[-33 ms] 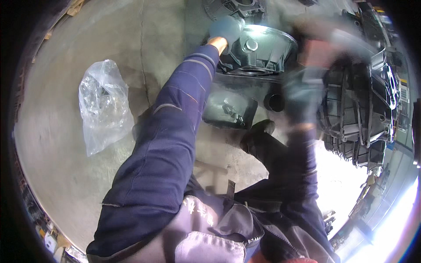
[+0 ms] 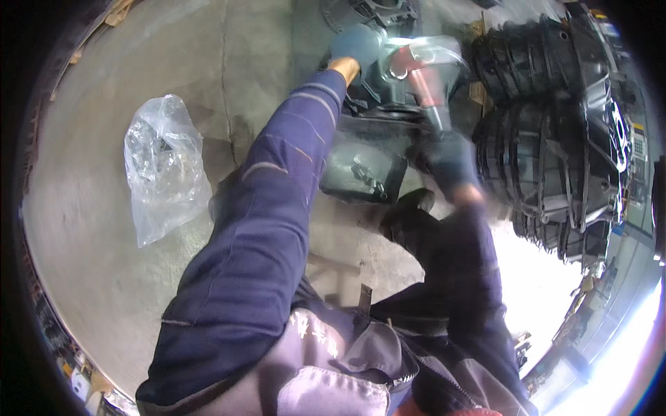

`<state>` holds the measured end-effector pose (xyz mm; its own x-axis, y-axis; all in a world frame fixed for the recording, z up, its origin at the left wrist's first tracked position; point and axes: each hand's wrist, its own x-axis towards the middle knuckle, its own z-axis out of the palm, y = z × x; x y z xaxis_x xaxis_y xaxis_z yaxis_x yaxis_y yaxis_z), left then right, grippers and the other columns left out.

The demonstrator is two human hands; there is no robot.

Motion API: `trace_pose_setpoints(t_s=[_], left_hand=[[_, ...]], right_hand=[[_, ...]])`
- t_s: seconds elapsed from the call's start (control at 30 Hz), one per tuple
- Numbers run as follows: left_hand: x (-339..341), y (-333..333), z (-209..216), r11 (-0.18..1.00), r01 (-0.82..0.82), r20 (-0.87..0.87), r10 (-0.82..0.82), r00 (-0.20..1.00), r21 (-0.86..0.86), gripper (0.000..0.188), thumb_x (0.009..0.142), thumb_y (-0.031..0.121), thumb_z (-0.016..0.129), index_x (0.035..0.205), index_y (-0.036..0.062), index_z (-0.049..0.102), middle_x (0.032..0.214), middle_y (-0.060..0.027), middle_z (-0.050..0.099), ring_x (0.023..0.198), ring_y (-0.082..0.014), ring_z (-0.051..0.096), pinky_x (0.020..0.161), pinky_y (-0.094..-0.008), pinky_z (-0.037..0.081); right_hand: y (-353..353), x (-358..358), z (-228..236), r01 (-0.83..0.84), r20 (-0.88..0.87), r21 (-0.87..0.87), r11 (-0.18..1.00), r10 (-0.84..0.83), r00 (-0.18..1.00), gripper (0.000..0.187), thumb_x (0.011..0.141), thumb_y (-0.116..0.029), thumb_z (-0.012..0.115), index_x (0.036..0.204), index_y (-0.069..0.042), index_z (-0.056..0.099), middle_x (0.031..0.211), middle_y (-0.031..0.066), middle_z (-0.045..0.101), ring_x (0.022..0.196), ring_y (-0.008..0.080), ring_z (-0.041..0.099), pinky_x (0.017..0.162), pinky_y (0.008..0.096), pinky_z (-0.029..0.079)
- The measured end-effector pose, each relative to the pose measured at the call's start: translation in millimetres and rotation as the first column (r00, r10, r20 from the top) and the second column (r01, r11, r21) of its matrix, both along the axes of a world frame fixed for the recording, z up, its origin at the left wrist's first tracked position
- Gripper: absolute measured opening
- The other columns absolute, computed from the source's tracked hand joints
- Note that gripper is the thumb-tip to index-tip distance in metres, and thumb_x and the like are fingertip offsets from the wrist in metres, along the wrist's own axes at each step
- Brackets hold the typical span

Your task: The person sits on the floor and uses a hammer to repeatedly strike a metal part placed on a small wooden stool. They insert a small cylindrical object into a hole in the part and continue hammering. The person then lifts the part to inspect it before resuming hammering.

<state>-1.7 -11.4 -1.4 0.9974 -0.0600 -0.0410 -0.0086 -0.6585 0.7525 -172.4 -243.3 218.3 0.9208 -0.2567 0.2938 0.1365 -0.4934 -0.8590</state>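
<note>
In a grey-blue glove, my left hand [image 2: 358,44] is closed at the left rim of a dark bowl-shaped metal housing [image 2: 371,93]. Its fingertips are hard to make out. My right hand [image 2: 448,161], gloved too, is closed round the lower end of a hammer [image 2: 427,87] with a red section and a metal shaft. Blurred by motion, the hammer's upper end lies over the housing, next to its round silvery part. Below the housing sits a shallow dark tray [image 2: 340,184] with several small metal pieces [image 2: 368,175] in it.
Stacked dark ribbed housings [image 2: 548,152] rise close to my right arm. Another dark casting [image 2: 374,12] lies at the far side. A clear plastic bag [image 2: 166,170] is on the concrete floor at left. My dark shoe [image 2: 409,208] stands below the tray.
My right hand has swung the hammer leftward, from in front of the stacked housings to over the bowl-shaped one. My left hand has stayed at the rim.
</note>
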Motion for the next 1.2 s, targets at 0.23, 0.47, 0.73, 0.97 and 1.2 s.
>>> trace_pose_setpoints(t_s=[0.23, 0.47, 0.73, 0.97, 1.2], left_hand=[[-8, -3, -2, 0.997, -0.073, -0.026, 0.074, 0.997, 0.008, 0.056, 0.100, 0.047, 0.045, 0.105, 0.0029, 0.077, 0.112, -0.0262, 0.072, 0.108, -0.0453, 0.068, 0.094, -0.0525, 0.053], [-16, -5, 12, 0.997, -0.061, -0.015, 0.062, 0.998, 0.049, 0.054, 0.099, 0.045, 0.043, 0.105, 0.0039, 0.077, 0.113, -0.0256, 0.072, 0.109, -0.0451, 0.068, 0.097, -0.0521, 0.053], [-10, -6, -14, 0.999, -0.042, 0.060, 0.040, 0.997, 0.023, 0.056, 0.101, 0.046, 0.044, 0.102, -0.0001, 0.076, 0.108, -0.0304, 0.070, 0.103, -0.0479, 0.068, 0.092, -0.0545, 0.052], [-3, -10, -11, 0.987, -0.006, 0.112, -0.012, 0.994, 0.162, 0.052, 0.100, 0.043, 0.043, 0.105, 0.0042, 0.077, 0.111, -0.0243, 0.072, 0.104, -0.0445, 0.070, 0.091, -0.0542, 0.054], [-7, -3, -12, 0.977, -0.161, 0.027, 0.159, 0.987, 0.142, 0.055, 0.099, 0.049, 0.050, 0.109, 0.0014, 0.076, 0.117, -0.0274, 0.070, 0.112, -0.0448, 0.068, 0.098, -0.0519, 0.053]], right_hand=[[14, -7, 26, -0.154, -0.279, -0.746, 0.647, -0.094, 0.956, 0.038, 0.085, -0.036, 0.081, 0.096, -0.001, 0.075, 0.088, 0.0222, 0.073, 0.079, 0.0286, 0.069, 0.075, 0.0437, 0.055], [37, -7, 1, -0.072, 0.171, 0.492, 0.868, -0.015, 0.985, 0.008, 0.097, -0.010, 0.064, 0.101, -0.009, 0.070, 0.072, -0.0002, 0.065, 0.058, 0.0110, 0.062, 0.048, 0.0235, 0.049], [-40, -14, -41, -0.330, -0.443, -0.494, 0.804, 0.093, 0.891, 0.035, 0.086, -0.029, 0.080, 0.093, 0.004, 0.073, 0.085, 0.0185, 0.075, 0.080, 0.0283, 0.072, 0.071, 0.0397, 0.054], [15, -4, 33, 0.038, 0.168, -0.093, 0.995, -0.022, 0.986, 0.022, 0.096, -0.021, 0.068, 0.112, -0.007, 0.075, 0.081, 0.0004, 0.070, 0.063, 0.0112, 0.063, 0.058, 0.0293, 0.052], [-11, -30, -111, -0.365, -0.475, -0.535, 0.762, 0.085, 0.876, 0.036, 0.083, -0.030, 0.079, 0.094, 0.004, 0.072, 0.082, 0.0268, 0.070, 0.077, 0.0329, 0.072, 0.071, 0.0414, 0.056]])
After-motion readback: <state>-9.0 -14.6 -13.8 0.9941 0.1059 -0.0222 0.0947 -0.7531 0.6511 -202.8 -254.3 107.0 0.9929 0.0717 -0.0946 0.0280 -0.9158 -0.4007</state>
